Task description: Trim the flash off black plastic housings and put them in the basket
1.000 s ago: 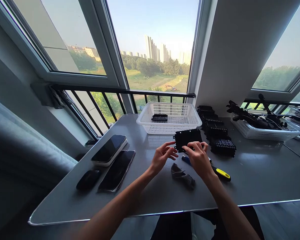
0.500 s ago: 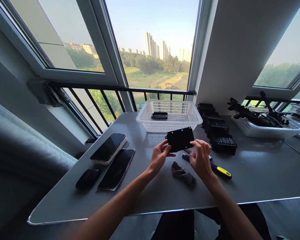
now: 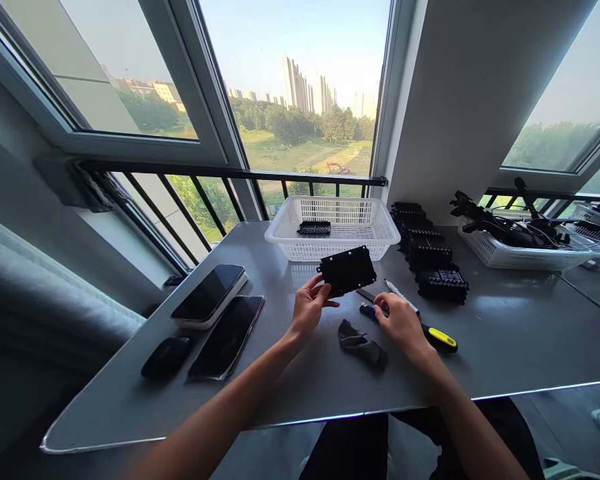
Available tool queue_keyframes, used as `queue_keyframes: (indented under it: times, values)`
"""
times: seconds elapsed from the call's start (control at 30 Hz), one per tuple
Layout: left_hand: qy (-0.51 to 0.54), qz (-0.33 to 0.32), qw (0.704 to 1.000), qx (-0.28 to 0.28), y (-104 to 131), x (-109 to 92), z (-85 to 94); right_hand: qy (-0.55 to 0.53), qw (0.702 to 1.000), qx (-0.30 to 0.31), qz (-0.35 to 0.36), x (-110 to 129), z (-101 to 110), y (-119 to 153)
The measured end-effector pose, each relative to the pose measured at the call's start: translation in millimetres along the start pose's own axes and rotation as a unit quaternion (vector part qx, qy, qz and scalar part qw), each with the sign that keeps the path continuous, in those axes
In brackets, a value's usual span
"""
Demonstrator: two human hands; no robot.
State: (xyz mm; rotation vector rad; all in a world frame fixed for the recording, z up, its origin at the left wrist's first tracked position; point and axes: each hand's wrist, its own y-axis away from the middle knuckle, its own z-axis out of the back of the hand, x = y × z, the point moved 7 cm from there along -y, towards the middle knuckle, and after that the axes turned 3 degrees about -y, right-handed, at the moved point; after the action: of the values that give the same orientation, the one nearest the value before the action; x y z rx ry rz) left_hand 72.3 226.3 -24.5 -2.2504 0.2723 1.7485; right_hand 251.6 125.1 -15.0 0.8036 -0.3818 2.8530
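Note:
My left hand [image 3: 311, 303] grips a thin black plastic plate [image 3: 349, 270] by its lower left corner, tilted up in front of the basket. The plate has small notches and tabs along its edges. My right hand [image 3: 399, 321] is down over the tools, fingers curled and pinched; what lies between its fingertips is hidden. Beneath and around it are a slim grey tool [image 3: 365, 294], a white pen-like tool [image 3: 398, 292] and a tool with a black-and-yellow handle [image 3: 441, 337] and blue end. A crumpled grey cloth [image 3: 360, 343] lies between my forearms.
A white plastic basket [image 3: 280, 235] behind the plate holds a black part [image 3: 314, 228]. Stacks of black parts [image 3: 443, 283] stand to its right, then another basket [image 3: 520, 259] with black cabled items. Phones [image 3: 227, 340] and a black mouse [image 3: 167, 357] lie at left.
My right hand has let go of the plate's right side and moved down to the tools. My left hand still holds the plate. The view has shifted slightly.

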Motion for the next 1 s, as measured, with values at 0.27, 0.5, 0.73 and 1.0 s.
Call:
queue_keyframes:
  times: [0.27,0.5,0.73,1.0]
  values:
    - [0.049,0.040,0.998,0.021,0,5,-3.7,0.043,0.997,0.039,0.043,0,-9,3]
    - [0.060,0.047,0.997,0.018,-1,8,-3.6,0.089,0.991,0.033,0.095,6,-14,3]
    - [0.036,0.040,0.998,0.025,0,5,-5.2,0.084,0.989,0.048,0.115,12,-12,2]
    - [0.026,0.026,0.999,0.016,3,0,-8.1,-0.255,0.964,0.038,0.062,3,42,2]
